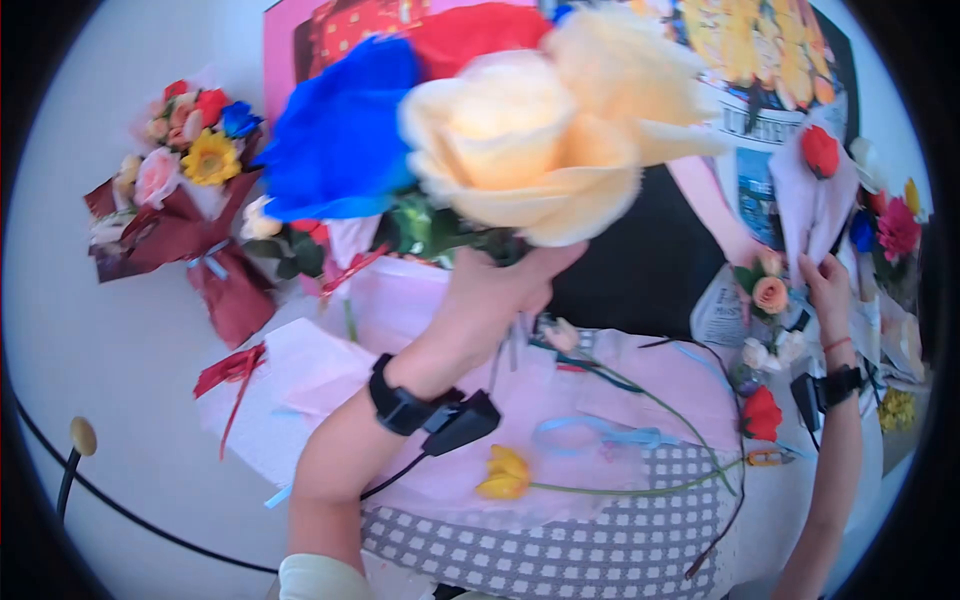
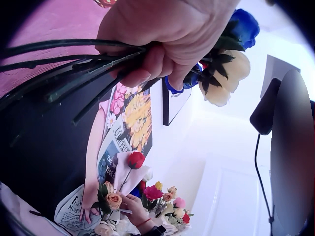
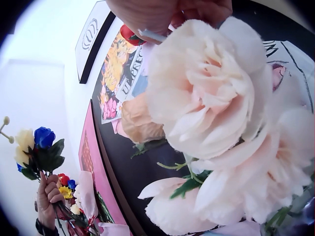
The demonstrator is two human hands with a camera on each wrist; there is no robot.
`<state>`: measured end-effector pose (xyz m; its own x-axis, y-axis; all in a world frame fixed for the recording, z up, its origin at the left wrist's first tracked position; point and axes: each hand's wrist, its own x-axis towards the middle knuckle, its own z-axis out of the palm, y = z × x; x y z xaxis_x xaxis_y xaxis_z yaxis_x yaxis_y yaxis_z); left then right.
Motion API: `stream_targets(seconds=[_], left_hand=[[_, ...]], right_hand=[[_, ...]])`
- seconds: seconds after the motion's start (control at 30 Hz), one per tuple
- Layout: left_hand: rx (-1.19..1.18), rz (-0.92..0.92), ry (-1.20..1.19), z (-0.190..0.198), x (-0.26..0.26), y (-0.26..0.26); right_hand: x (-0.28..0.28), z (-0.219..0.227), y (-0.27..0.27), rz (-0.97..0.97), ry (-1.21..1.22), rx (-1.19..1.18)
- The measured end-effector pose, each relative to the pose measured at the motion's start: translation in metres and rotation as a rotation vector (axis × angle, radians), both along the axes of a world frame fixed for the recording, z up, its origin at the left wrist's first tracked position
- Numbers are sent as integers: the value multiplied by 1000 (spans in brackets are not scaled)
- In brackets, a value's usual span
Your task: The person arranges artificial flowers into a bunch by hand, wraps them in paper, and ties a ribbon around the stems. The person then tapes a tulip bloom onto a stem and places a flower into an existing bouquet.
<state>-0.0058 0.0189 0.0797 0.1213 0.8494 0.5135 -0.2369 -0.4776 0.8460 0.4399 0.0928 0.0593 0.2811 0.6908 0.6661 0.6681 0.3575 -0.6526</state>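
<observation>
My left hand (image 1: 505, 295) grips a bunch of green stems (image 2: 93, 61) under large blue (image 1: 345, 130), red and cream (image 1: 520, 135) roses, held up close to the head camera. In the left wrist view the fingers of my left hand (image 2: 167, 39) curl round the stems. At the right, my right hand (image 1: 828, 285) pinches the lower part of a single red rose (image 1: 820, 150) wrapped in pale pink paper (image 1: 815, 205). Large pale pink blooms (image 3: 206, 93) cover much of the right wrist view, below my right hand (image 3: 172, 12).
A bouquet in dark red paper (image 1: 230, 295) is at the left. On the table are pink wrapping sheets, a yellow tulip (image 1: 503, 473), a blue ribbon (image 1: 600, 432) and orange-handled snips (image 1: 768, 458). More flowers stand at the right, and printed posters behind.
</observation>
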Motion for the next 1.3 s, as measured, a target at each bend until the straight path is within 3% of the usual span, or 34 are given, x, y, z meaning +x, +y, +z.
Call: stream_targets(seconds=[0.07, 0.1, 0.23, 0.4, 0.57, 0.77, 0.9, 0.93, 0.97, 1.03, 1.07, 1.13, 1.17, 1.2, 1.3], left_hand=[[-37, 35, -47, -1, 2, 1], [-56, 65, -67, 0, 3, -1], [56, 26, -103, -2, 4, 1], [61, -6, -91, -3, 2, 3], [58, 9, -80, -4, 2, 4], [82, -1, -74, -3, 5, 3], [71, -6, -72, -2, 6, 2], [78, -2, -68, -2, 6, 2], [81, 6, -62, -2, 6, 2], [102, -30, -103, -1, 5, 2], [107, -25, -112, -2, 4, 3], [101, -8, -143, 0, 6, 1], [80, -2, -185, 0, 6, 1], [64, 2, -199, -2, 3, 5], [122, 91, -181, -2, 12, -1]], right_hand=[[3, 3, 1, -89, -123, 59], [-16, 9, -10, -32, -60, 99], [-24, 16, -18, -99, -101, 151], [-35, 29, -25, 63, 61, 197], [-47, 48, -41, 67, 42, 236], [-56, 82, -67, 127, 71, 479], [-97, 101, -102, 231, 152, 526], [-110, 103, -109, 363, 211, 504], [-122, 101, -112, 497, 270, 484], [-144, 89, -113, 452, 205, 318], [-164, 75, -110, 481, 286, 291], [-194, 47, -97, 670, 308, 232], [-204, 37, -90, 695, 156, 283], [-214, 24, -88, 605, 234, 35], [-244, 2, -63, 740, 359, 34]])
